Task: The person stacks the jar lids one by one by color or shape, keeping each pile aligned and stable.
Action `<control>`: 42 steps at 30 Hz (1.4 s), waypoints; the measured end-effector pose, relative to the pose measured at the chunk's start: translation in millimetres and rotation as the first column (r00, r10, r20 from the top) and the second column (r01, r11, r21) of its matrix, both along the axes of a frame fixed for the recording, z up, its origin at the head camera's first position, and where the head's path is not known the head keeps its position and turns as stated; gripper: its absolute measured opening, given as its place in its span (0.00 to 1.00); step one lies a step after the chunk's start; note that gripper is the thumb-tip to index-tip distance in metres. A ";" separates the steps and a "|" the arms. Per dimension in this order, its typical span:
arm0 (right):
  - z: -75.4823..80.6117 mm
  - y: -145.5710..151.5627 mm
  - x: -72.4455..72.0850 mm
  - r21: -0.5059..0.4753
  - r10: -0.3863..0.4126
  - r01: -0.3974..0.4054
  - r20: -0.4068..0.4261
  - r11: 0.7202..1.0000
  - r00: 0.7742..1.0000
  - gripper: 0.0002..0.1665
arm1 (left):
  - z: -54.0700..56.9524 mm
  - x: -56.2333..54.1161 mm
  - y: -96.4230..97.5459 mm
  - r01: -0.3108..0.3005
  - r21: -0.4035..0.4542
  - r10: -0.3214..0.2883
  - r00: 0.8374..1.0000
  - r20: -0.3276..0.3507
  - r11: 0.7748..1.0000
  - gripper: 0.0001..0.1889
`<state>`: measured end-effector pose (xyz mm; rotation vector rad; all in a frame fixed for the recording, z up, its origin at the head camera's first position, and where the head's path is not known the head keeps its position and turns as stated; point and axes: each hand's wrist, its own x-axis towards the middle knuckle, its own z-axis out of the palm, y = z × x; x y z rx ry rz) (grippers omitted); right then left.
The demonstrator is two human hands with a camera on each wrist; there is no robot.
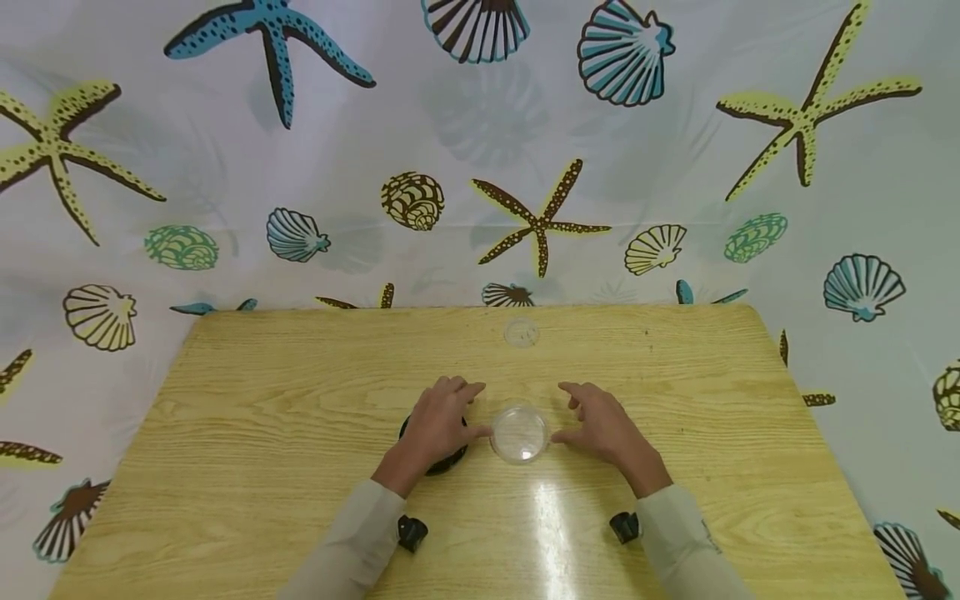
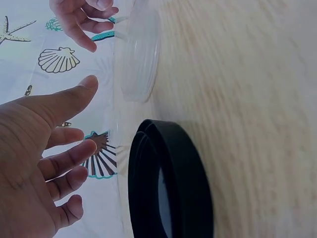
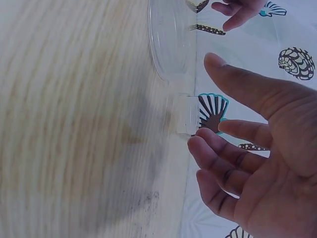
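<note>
A clear, round, shallow dish sits on the wooden table between both hands in the head view. Left of it, the left hand hovers above a black round rimmed piece, partly covering it. In the left wrist view that black piece shows a stepped rim, and the hand's loosely bent fingers hold nothing. On the dish's other side is the right hand, its thumb close to the dish wall. The right wrist view shows its relaxed fingers with nothing between them. Whether either thumb touches the dish, I cannot tell.
Near the table's back edge lies a smaller clear round piece, seen from the side as a low clear cylinder. A white cloth printed with shells and starfish hangs behind the wooden table.
</note>
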<state>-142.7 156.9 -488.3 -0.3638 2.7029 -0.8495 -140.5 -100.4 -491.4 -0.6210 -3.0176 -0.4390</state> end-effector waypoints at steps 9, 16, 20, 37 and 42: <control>8.1 -0.5 -6.1 -0.008 -0.014 0.014 -0.011 1.000 1.000 0.47 | 7.9 -12.5 0.4 -0.025 0.033 0.025 1.000 -0.002 0.999 0.36; 13.1 -1.9 -16.2 0.012 -0.015 0.016 -0.063 1.000 0.998 0.48 | 11.1 -22.4 1.1 -0.049 0.051 0.049 0.999 0.010 0.998 0.35; 15.0 -2.4 -21.8 0.003 -0.021 0.021 -0.081 1.000 0.996 0.47 | 14.1 -27.7 2.7 -0.065 0.054 0.063 0.998 0.029 0.996 0.35; 13.9 -2.1 -44.3 0.057 -0.036 0.040 -0.077 0.998 0.996 0.48 | 16.1 -48.0 9.3 -0.105 0.050 0.103 0.993 0.057 0.993 0.35; 11.8 -2.2 -52.7 0.049 -0.043 0.046 -0.072 0.998 0.996 0.49 | 19.2 -55.7 11.7 -0.103 0.043 0.100 0.993 0.068 0.994 0.35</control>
